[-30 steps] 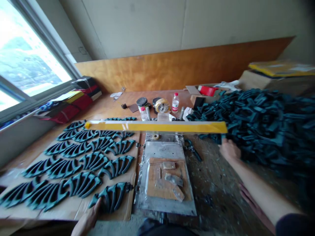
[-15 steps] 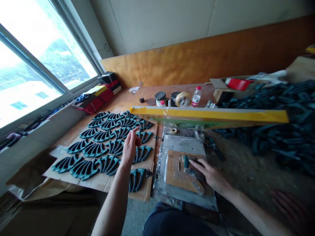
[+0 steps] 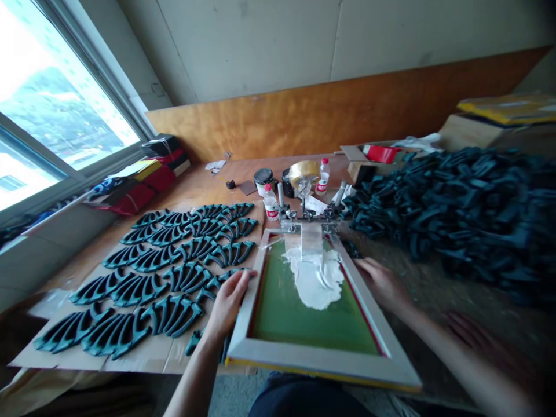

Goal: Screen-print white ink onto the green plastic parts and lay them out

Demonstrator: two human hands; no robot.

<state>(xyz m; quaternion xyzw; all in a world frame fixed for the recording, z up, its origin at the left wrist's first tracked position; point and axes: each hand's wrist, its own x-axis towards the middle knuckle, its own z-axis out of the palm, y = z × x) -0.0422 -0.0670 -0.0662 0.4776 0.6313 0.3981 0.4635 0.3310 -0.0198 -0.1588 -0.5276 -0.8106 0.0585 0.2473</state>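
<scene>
– How far along is it?
– Partway, I'd judge, and well short of finished. On the right stands a big loose heap of dark green pieces [image 3: 460, 214], so plenty seems left. On the left, a flat brown cardboard sheet [image 3: 174, 354] carries rows of curved, dark green pieces [image 3: 178, 315], neatly laid. Between them, right in front of me, is the pale grey rectangular frame [image 3: 321, 359] stretched with translucent green mesh [image 3: 282, 315]. Thick white paste [image 3: 315, 289] sits in one patch toward the far end; the near part is plain green, so I'd call this round incomplete.
– And your fingers?
– My left hand [image 3: 230, 298] has its fingers close together at the frame's left side; my right hand [image 3: 382, 281] has its fingertips at the right side. With the blur, I can't tell whether either grips or merely touches.
– What's different from half a second ago?
– The frame was raised then, edge-on to me. Now it's lowered, mesh in view, hiding the metal plate. My left hand has come from over the rows, my right from above that plate.
</scene>
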